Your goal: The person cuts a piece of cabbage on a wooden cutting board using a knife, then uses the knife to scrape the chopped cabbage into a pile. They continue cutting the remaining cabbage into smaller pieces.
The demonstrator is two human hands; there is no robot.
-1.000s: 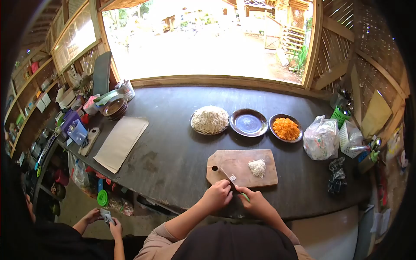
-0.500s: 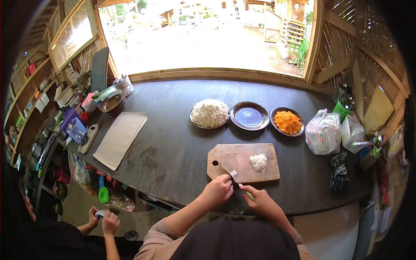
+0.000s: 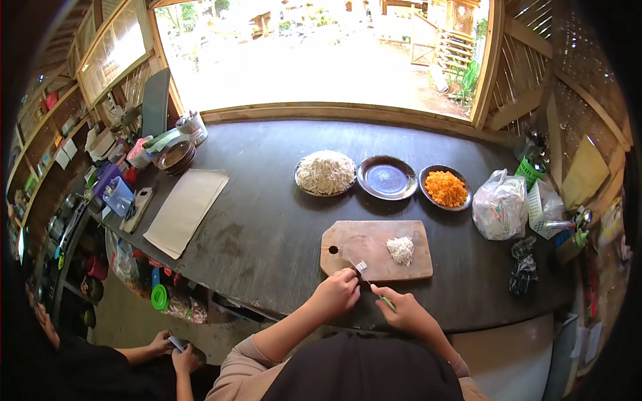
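My right hand is closed around a knife by its green handle. The thin blade points up and left, toward my other hand. My left hand is closed at the front edge of the wooden cutting board; what its fingers grip is hidden. Just beyond them shows a small white piece with dark marks, by the board's near edge. A small heap of white shreds lies on the right half of the board.
Behind the board stand a plate of white shreds, a dark plate and a bowl of chopped orange food. A plastic bag is at right, brown paper at left. Another person's hands hold a small object at lower left.
My right hand has tilted the knife slightly, and the blade now shows more. My left hand stays nearly still. The other person's hands have moved right and lower.
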